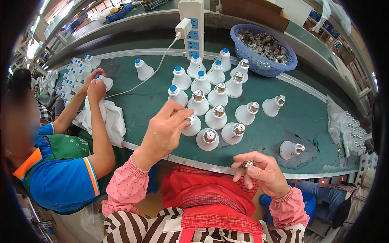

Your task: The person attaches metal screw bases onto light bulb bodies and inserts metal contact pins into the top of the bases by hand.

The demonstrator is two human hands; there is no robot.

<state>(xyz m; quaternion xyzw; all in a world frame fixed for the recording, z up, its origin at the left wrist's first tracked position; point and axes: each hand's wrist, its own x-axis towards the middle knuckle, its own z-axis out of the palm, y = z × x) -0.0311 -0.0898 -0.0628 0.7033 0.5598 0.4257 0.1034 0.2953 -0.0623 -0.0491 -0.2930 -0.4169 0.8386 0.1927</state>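
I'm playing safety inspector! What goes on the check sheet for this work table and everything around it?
Surface: green table, with dark worn patches.
Job's things: white bulbs, some with blue tops, others with silver caps; blue basket holding metal caps.
Clutter: white cloth at left.
Hands: left hand pinches a bulb's top; right hand holds a loose cap.
Cables: white cord runs from the power strip across the table.
Surroundings: another person at left.
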